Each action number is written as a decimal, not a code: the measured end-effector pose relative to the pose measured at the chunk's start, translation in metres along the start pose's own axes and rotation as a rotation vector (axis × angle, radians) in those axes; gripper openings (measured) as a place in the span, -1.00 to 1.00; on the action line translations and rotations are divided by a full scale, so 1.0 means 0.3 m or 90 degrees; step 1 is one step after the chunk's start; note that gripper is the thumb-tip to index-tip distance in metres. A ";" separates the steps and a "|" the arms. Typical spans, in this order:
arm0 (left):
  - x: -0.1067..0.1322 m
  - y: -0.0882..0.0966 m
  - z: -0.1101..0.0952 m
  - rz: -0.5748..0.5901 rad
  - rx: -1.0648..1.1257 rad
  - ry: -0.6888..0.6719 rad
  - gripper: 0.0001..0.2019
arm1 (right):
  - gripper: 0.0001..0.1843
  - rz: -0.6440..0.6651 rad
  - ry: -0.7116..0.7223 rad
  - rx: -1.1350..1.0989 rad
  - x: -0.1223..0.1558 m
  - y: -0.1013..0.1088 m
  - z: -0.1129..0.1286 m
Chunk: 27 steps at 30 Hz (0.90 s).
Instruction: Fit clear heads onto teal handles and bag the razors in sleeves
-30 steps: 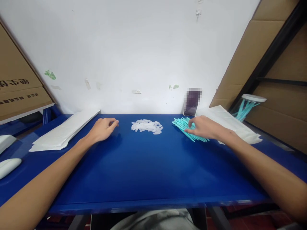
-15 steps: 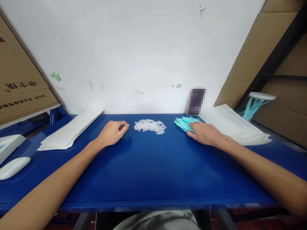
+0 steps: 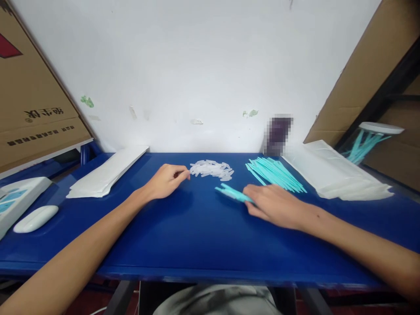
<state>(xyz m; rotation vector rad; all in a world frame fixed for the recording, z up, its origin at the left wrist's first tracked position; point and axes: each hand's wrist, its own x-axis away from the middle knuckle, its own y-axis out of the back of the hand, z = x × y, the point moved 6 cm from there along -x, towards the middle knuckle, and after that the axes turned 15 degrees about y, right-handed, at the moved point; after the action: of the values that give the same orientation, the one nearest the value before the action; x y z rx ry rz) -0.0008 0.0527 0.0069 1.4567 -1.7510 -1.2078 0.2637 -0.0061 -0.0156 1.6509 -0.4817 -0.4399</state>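
My right hand (image 3: 274,205) is closed around a small bunch of thin turquoise sticks (image 3: 233,193), held slightly above the table with their ends pointing left. Behind it, more turquoise sticks lie in a loose pile (image 3: 277,174). My left hand (image 3: 169,180) has curled fingers, thumb close to the index finger; whatever may be between the fingertips is too small to tell. Just beyond those fingertips lies a heap of small translucent white pieces (image 3: 211,169), narrow and flat.
On the blue table (image 3: 197,236) a stack of white paper or bags (image 3: 108,173) lies left, with a white mouse-shaped object (image 3: 36,218) and a white box (image 3: 24,199) nearer me. Clear plastic bags (image 3: 341,179), a blurred-out upright phone-like object (image 3: 278,134) and a white-lidded jar of turquoise sticks (image 3: 369,142) are right.
My right hand has come off the turquoise pile toward me, carrying a bunch of sticks. The left hand keeps its curled shape beside the white heap. The whole view has shifted slightly.
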 end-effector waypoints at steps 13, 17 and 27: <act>0.065 -0.097 -0.141 0.059 -0.007 -0.161 -0.71 | -0.69 -0.041 0.065 -0.050 -0.032 0.008 0.102; 0.090 -0.113 -0.166 0.096 -0.018 -0.234 -0.67 | -0.70 -0.059 0.084 -0.046 -0.016 0.011 0.099; 0.124 -0.148 -0.205 0.144 -0.084 -0.311 -0.65 | -0.65 -0.109 0.167 -0.059 -0.006 0.021 0.122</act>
<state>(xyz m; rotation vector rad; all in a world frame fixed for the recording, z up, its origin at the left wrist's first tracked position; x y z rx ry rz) 0.0625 -0.0009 -0.0103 0.9036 -2.0336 -1.6113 0.2419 -0.0363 -0.0141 1.6378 -0.1237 -0.3594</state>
